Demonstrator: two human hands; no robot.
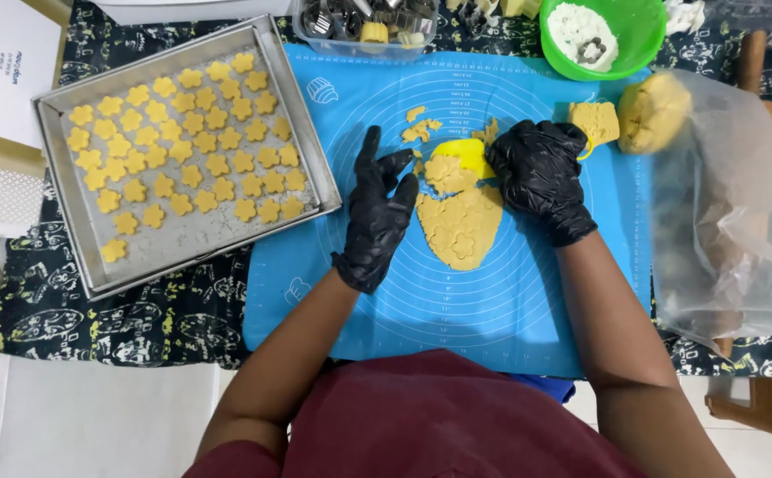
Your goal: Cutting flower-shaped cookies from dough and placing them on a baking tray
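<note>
1. Grip status: left hand [377, 217], in a black glove, lies open and flat on the blue silicone mat [528, 327], holding nothing, fingertips at the edge of the rolled dough sheet [461, 226].
2. Right hand [541, 177], gloved, is closed on a yellow scraper [467, 152] at the sheet's top.
3. Far left: metal baking tray [182, 243] with flower-shaped cookies [187, 146].
4. Right: dough ball [653, 111], green bowl [638, 31].
</note>
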